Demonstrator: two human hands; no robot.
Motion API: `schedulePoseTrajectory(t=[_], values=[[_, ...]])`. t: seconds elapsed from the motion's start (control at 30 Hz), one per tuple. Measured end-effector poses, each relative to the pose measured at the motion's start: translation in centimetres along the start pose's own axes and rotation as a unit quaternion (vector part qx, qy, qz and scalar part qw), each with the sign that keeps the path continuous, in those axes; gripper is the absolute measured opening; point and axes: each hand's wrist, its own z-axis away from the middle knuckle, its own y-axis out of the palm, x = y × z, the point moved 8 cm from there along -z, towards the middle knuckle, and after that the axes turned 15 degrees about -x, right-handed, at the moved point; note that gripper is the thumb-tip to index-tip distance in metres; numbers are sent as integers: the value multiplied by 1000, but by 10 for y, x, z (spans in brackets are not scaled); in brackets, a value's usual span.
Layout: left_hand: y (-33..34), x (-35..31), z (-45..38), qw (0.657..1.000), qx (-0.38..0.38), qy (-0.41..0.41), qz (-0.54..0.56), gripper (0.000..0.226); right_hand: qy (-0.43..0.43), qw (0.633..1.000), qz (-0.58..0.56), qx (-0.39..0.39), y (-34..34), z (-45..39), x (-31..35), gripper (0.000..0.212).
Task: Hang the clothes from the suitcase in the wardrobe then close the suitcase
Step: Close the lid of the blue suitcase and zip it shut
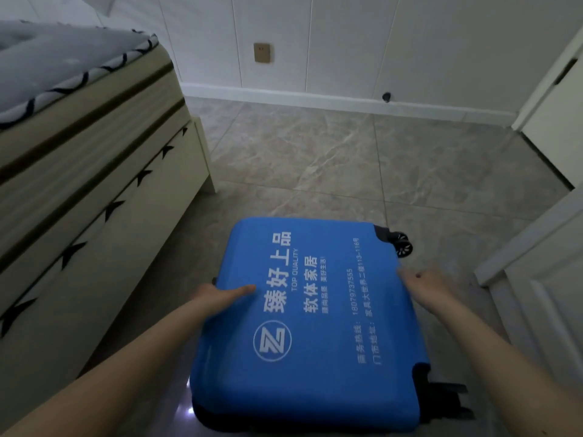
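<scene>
- The floor (315, 152) is glossy grey-beige stone tile with pale marble veining and thin grout lines.
- A white panelled wall (347, 36) runs across the back, with a white skirting board (315, 97) at its foot.
- One tan wall socket (262, 52) sits on the wall, and one small dark round fitting (386, 96) sits on the skirting.
- On the left stands one bed (94, 190) with a cream frame, a grey mattress top and dark star-shaped marks along its side.
- On the right are white door panels (555, 121); whether they belong to the wardrobe cannot be told.
- One blue suitcase (315, 342) lies flat on the floor in the lower middle, closed, between the bed and the door panels.
- Its blue cover carries white Chinese lettering, the words "TOP QUALITY", a phone number and a round Z logo.
- Black wheels (403, 244) show at the far right corner, and more black fittings at the near right corner.
- Two bare forearms reach in from the bottom.
- The left hand (220, 298) rests on the left edge of the suitcase top, the thumb lying straight on the lid and the other fingers hidden over the side.
- The right hand (422, 283) rests at the right edge of the lid, fingers loosely extended and touching it.
</scene>
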Motion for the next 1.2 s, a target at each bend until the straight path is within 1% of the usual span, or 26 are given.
schedulePoseTrajectory(t=[0.03,0.07,0.13,0.23,0.3,0.37,0.43,0.47,0.5,0.53,0.57,0.6,0.63,0.7,0.73,0.77,0.83,0.87,0.9,0.93,0.97,1.03,1.07,1.1,1.13,1.2], values=[[6,10,2,999,12,-7,41,91,29,999,-25,19,13,5,-11,46],[10,16,3,997,8,-4,75,92,52,997,-56,26,24,10,-18,51],[15,24,4,992,-21,14,123,96,80,990,-118,0,42,17,-31,55],[15,26,3,988,-44,33,147,91,103,980,-160,-54,47,21,-40,61],[13,21,-2,986,-55,44,152,81,117,977,-169,-61,48,16,-45,61],[12,8,-12,985,-53,49,155,76,110,969,-214,-56,49,8,-41,53],[11,-12,-26,983,-36,52,171,76,60,958,-267,-88,42,1,-26,51],[9,-19,-35,982,-43,64,169,76,6,955,-270,-119,34,0,-12,54],[0,-27,-42,982,-78,88,148,77,-63,952,-254,-159,23,0,6,56],[-9,-29,-47,978,-129,114,116,78,-129,946,-224,-197,13,6,22,55],[-21,-32,-45,968,-183,145,95,76,-174,936,-202,-230,4,14,36,52],[-26,-31,-37,954,-220,182,90,72,-203,925,-194,-256,-2,26,45,48],[-27,-31,-24,941,-235,222,99,67,-228,911,-204,-276,-7,40,53,43],[-16,-31,9,905,-243,336,97,58,-318,868,-233,-301,-11,84,67,27],[-7,-34,28,880,-239,403,81,56,-367,850,-238,-293,-7,106,71,20],[4,-39,49,850,-230,471,58,56,-403,841,-243,-269,3,125,74,17],[30,-46,86,776,-203,597,-10,66,-430,851,-235,-190,29,153,75,16],[43,-47,100,740,-189,643,-47,72,-439,858,-224,-147,44,164,74,16],[57,-45,110,711,-175,675,-87,78,-457,859,-201,-115,59,176,71,14],[69,-42,117,688,-161,696,-129,82,-490,850,-167,-98,72,188,67,13],[79,-39,121,669,-149,708,-168,86,-533,831,-132,-87,83,201,63,13],[92,-32,120,648,-138,712,-233,99,-597,796,-92,-40,105,224,47,15],[96,-30,116,644,-135,707,-259,107,-603,793,-87,-8,115,232,36,18],[98,-29,113,643,-133,701,-279,112,-584,807,-87,29,126,237,22,22],[99,-29,111,644,-134,695,-291,115,-538,836,-86,65,136,238,7,24],[100,-30,110,644,-142,691,-296,115,-385,912,-82,115,157,226,-30,23]])
